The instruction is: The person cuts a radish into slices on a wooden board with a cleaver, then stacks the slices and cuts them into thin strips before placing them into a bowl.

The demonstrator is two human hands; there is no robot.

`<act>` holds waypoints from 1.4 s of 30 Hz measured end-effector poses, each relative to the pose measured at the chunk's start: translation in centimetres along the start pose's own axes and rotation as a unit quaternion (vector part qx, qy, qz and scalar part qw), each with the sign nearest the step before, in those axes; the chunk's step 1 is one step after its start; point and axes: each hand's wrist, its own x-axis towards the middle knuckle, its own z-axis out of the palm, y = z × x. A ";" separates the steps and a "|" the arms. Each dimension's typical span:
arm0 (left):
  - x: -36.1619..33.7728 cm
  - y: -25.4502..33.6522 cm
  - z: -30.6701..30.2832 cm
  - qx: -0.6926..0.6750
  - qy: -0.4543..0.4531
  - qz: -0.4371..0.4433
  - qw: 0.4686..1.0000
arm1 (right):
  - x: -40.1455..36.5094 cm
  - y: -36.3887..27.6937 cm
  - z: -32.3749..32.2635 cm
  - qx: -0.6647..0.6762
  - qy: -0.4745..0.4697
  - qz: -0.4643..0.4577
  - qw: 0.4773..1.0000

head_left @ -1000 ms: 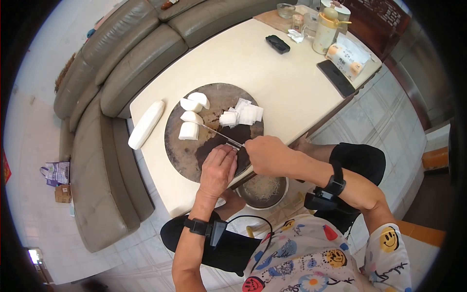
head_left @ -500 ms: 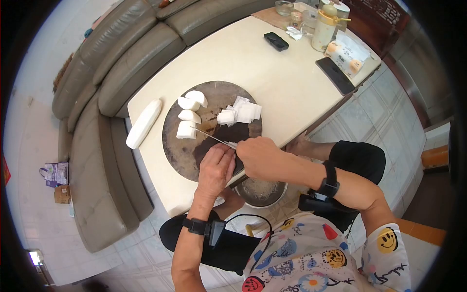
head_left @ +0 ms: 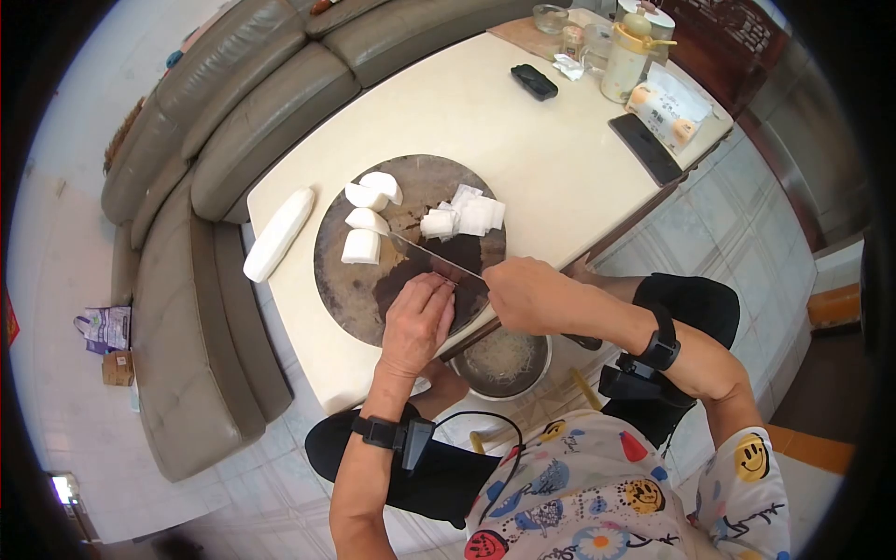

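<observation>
My right hand [head_left: 525, 293] grips a knife, its blade [head_left: 429, 259] slanting across the round dark chopping board [head_left: 341, 294]. My left hand [head_left: 417, 322] presses down on the board with bent fingers held together, its fingertips close to the blade. A pale sliver of white radish shows at those fingertips; the rest is hidden beneath them. Thick radish chunks [head_left: 361, 247] sit on the board's left side. Thin square radish slices [head_left: 476, 216] lie overlapping on its right side. Left of the board rests a long peeled white radish [head_left: 280, 235].
Below the table [head_left: 551, 168] edge is a metal pan [head_left: 504, 364] holding pale shreds. Farther back are a phone [head_left: 644, 149], a tissue pack [head_left: 667, 107], a black object [head_left: 534, 81] and a yellow-topped jug [head_left: 625, 61]. A grey sofa [head_left: 266, 107] lines the far left.
My right hand has moved to the right and slightly up with the knife, and more of the blade shows. My left hand stays nearly in place.
</observation>
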 end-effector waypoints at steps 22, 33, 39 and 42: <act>-0.1 0.1 -0.1 0.016 0.026 0.005 1.000 | -0.7 -1.4 0.8 -0.029 0.020 -0.017 0.999; -0.3 0.2 -0.4 0.025 -0.009 -0.013 1.000 | 0.5 -2.1 2.1 -0.037 0.061 -0.074 0.995; -0.2 0.2 0.0 0.009 0.029 -0.007 1.000 | -0.9 -1.1 1.3 -0.048 0.053 -0.039 0.997; -0.2 0.1 0.0 0.008 0.033 -0.009 0.999 | -1.6 -1.6 1.3 -0.035 0.053 -0.033 0.997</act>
